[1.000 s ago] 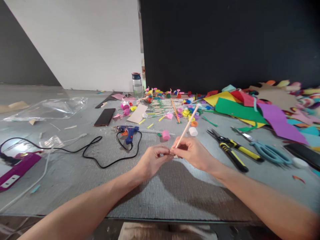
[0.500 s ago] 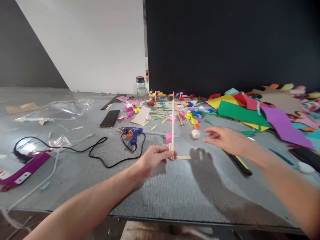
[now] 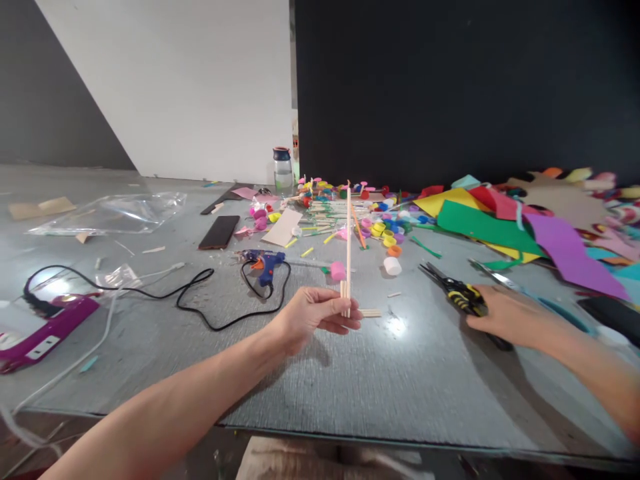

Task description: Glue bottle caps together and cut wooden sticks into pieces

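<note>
My left hand (image 3: 325, 310) pinches several pale wooden sticks upright above the table: a long stick (image 3: 349, 247) beside shorter sticks (image 3: 343, 291). Just to the right of its fingertips are the ends of more short sticks (image 3: 371, 313); whether these touch the hand is unclear. On the right, my right hand (image 3: 510, 317) is closed around the black-and-yellow handles of a pair of pliers (image 3: 463, 297). The jaws point left and away from me. The palm hides part of the handles. A tiny stick piece (image 3: 395, 295) lies between the hands.
A blue glue gun (image 3: 270, 265) with a black cord lies left of centre, near a phone (image 3: 220, 232). Scissors (image 3: 500, 277) are beyond my right hand. Coloured caps (image 3: 383, 233) and felt sheets (image 3: 490, 227) crowd the back. A purple power strip (image 3: 50, 333) sits at left.
My right hand has moved right and down from near the white cap onto the pliers, and its fingers have closed. My left hand keeps its hold on the sticks almost in place.
</note>
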A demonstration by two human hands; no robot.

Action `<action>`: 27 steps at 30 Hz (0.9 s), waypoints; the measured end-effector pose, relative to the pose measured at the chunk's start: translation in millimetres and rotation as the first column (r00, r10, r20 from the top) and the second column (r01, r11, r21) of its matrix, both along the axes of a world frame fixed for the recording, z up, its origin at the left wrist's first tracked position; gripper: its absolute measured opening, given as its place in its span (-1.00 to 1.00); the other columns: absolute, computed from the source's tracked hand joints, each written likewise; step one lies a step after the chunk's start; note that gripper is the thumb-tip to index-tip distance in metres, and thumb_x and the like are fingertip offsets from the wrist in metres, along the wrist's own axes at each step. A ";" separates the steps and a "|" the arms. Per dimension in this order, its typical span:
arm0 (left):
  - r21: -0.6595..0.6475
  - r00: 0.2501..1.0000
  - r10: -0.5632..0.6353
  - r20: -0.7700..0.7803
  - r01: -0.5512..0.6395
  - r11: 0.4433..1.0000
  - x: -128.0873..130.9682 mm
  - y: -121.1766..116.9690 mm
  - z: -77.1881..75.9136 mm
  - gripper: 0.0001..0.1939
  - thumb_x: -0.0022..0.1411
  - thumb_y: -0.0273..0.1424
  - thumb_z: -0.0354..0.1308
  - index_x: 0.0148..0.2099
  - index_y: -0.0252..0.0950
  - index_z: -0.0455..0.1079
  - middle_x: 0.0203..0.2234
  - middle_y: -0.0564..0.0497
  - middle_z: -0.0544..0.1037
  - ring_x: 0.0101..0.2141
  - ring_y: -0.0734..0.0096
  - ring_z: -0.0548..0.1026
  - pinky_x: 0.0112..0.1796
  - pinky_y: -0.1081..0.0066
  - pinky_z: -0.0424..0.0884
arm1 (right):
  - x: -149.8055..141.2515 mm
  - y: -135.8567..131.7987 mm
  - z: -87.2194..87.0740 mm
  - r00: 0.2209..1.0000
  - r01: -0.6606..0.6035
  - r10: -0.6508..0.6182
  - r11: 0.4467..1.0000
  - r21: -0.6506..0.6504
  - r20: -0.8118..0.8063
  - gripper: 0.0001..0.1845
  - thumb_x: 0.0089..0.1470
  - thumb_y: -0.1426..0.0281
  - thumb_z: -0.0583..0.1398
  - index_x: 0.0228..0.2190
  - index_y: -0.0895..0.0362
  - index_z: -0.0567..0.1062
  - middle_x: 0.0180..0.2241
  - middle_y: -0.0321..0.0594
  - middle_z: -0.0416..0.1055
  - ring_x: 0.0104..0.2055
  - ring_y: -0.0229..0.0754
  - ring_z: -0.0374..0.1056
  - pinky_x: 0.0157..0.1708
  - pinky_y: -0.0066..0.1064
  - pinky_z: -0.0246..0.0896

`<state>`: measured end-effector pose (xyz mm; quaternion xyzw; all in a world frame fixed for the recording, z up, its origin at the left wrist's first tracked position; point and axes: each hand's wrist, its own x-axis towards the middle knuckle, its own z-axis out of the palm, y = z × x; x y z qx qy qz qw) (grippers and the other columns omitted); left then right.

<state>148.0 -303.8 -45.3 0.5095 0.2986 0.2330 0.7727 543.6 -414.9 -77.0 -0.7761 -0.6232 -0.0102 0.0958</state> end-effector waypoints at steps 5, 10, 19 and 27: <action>0.038 1.000 -0.003 -0.010 0.004 0.999 -0.5 -1.5 3.7 -0.65 -0.02 -0.16 0.46 -0.30 -0.35 0.62 -0.42 -0.07 0.69 -0.43 0.37 0.64 -0.34 0.43 0.50 | 2.8 0.6 -2.6 0.990 0.053 -0.045 0.997 -0.055 0.131 -0.53 -0.06 0.24 0.15 -0.16 0.27 0.53 -0.22 0.27 0.49 -0.14 0.40 0.44 -0.18 0.08 0.30; 0.077 0.999 -0.052 -0.012 0.052 0.996 -1.4 -4.5 8.9 -0.69 0.02 -0.19 0.44 -0.31 -0.34 0.62 -0.45 -0.04 0.68 -0.46 0.42 0.63 -0.36 0.47 0.49 | -13.7 -18.0 19.6 0.996 0.044 -0.042 0.999 -0.012 0.083 -0.39 0.03 0.23 0.12 0.06 0.31 0.40 -0.09 0.30 0.49 -0.07 0.42 0.44 -0.11 0.13 0.33; 0.045 0.987 -0.162 -0.016 0.162 0.986 -0.5 -10.6 14.6 -0.73 0.03 -0.22 0.43 -0.34 -0.36 0.62 -0.48 -0.03 0.67 -0.49 0.43 0.62 -0.38 0.48 0.52 | -114.1 -32.6 65.1 0.891 -0.388 0.333 0.911 -0.140 -0.308 -0.34 0.08 0.28 0.22 0.22 -0.02 0.32 0.18 -0.09 0.43 0.16 0.19 0.38 0.10 -0.01 0.34; -0.002 0.981 -0.192 -0.025 0.192 0.981 -1.8 -10.9 15.7 -0.76 0.04 -0.28 0.42 -0.37 -0.38 0.61 -0.48 -0.04 0.66 -0.51 0.47 0.60 -0.40 0.52 0.51 | -127.1 -12.8 67.0 0.864 -0.432 0.360 0.889 -0.151 -0.352 -0.41 0.08 0.28 0.21 0.16 -0.03 0.41 0.12 -0.12 0.49 0.13 0.17 0.41 0.07 -0.01 0.37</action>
